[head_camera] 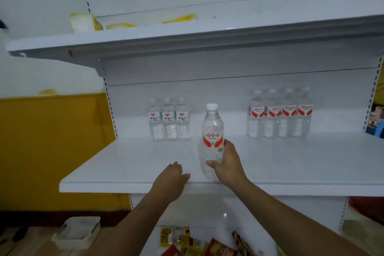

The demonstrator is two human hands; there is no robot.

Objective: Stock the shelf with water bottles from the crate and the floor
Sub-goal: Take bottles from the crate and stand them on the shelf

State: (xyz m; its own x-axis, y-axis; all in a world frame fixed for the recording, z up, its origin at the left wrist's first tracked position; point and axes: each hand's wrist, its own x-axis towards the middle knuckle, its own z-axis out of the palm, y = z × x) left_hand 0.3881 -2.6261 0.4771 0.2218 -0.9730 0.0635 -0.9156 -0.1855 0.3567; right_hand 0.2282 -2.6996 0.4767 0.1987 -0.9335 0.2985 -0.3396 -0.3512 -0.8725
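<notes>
Bottle point(213, 131) of water, clear with a white cap and a red-and-white label, stands upright near the front edge of the white middle shelf point(128, 164). We see our right hand point(225, 162) wrapped round its lower half, thumb across the near side, fingers curled behind the label. Our left hand point(171, 176) lies flat on the shelf's front edge just left of the bottle, fingers relaxed and loosely together, holding nothing.

Below the shelf, close to us, colourful snack packets point(199, 243) lie on a lower white surface, and a pale plastic tray point(76, 233) sits on the floor to the left.

Farther back on the same shelf we note two groups against the rear panel: three small bottles point(169, 119) with blue-and-white labels to the left, and a row of four bottles point(279, 113) with red-and-white labels to the right, apparently in clear wrap. The held bottle stands between them, well forward.

Above, an upper shelf point(145, 37) carries yellow-and-white packages point(86, 22), blurred. A yellow wall panel point(52, 141) shows at left.
</notes>
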